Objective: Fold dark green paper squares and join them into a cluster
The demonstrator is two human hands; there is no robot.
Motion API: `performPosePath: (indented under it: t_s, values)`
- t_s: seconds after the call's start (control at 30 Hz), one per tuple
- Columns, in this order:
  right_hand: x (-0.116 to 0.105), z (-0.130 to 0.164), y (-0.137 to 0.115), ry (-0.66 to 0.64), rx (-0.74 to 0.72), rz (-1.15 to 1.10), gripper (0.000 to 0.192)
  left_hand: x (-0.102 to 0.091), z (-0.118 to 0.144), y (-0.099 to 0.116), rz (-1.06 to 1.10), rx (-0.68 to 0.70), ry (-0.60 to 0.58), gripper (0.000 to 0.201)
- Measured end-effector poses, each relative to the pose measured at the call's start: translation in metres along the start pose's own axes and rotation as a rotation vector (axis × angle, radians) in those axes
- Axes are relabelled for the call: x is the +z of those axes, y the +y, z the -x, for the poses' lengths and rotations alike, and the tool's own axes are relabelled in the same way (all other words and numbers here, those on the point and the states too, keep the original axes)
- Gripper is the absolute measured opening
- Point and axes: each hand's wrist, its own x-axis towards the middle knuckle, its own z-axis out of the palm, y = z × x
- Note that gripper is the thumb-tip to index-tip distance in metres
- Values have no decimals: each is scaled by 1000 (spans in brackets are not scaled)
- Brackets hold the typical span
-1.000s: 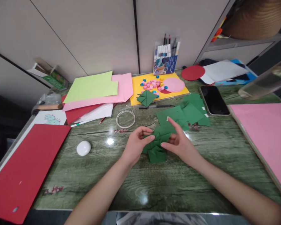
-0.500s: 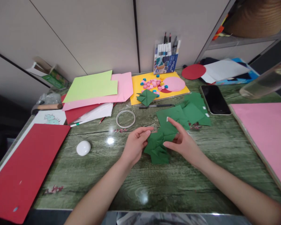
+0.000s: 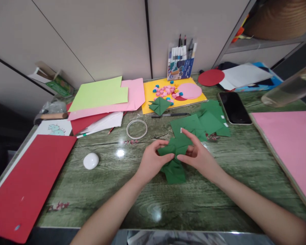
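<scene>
A folded green paper piece [image 3: 174, 172] with several flaps is held low over the table between my two hands. My left hand [image 3: 151, 160] pinches its left side, thumb in front and fingers behind. At the right side, my right hand [image 3: 201, 154] has its thumb on the paper and other fingers curled behind it. My right index finger stretches out, with a small white bit [image 3: 181, 130] at its tip. Beyond lie overlapping green paper sheets [image 3: 188, 125], some bearing white bits. A smaller folded green paper [image 3: 159, 105] rests farther back.
A phone [image 3: 234, 108] lies right of the green sheets. A black pen [image 3: 170, 115] and a coil of silver wire [image 3: 137, 129] are behind my hands. At the left are a white round object [image 3: 91, 161] and red paper [image 3: 33, 183]. A clear bottle [image 3: 290, 88] leans in at the right.
My left hand has opened from a pinch at the paper's left edge and moved right, its thumb now across the front. The folded paper has shifted slightly toward me.
</scene>
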Motion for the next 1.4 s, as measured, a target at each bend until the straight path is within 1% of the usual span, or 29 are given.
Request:
performPosePath:
  t_s: [0.07,0.13,0.23,0.3,0.43,0.5,0.57,0.6,0.67,0.7,0.73,0.8,0.97,1.17,1.4]
  values:
    - [1,1,-1,7,8,0,79,0,0,-1,-22,12,13,31]
    - [1,2,-4,42,20,47,80,1,2,-1,5,5,25,30]
    - [2,3,-6,108,18,114,80,3,5,1,123,-52,15,26]
    - [3,4,-6,132,-3,114,81,5,6,3,188,-86,-11,27]
    - [6,6,-5,136,-50,121,85,7,7,5,202,-116,-36,30]
    - [5,8,-6,127,-71,163,84,7,7,7,270,-177,-39,29]
    - [1,9,-8,134,-119,251,74,7,7,9,363,-247,-33,29]
    - [-2,9,-10,137,-155,302,64,6,6,10,397,-269,-18,30]
    - [-8,10,-14,113,-243,366,38,6,6,12,443,-283,15,31]
    - [-11,10,-15,92,-264,373,27,6,6,13,459,-283,23,30]
    - [-14,10,-17,71,-274,370,21,5,6,14,471,-282,24,30]
    - [-17,10,-18,30,-247,336,17,5,7,16,487,-288,14,29]
    - [-16,12,-17,-27,-160,272,20,6,8,16,511,-283,15,28]
    - [-16,13,-13,-37,-121,272,23,7,9,19,537,-318,32,27]
    - [-15,14,-13,-43,-53,199,24,9,11,19,572,-339,52,27]
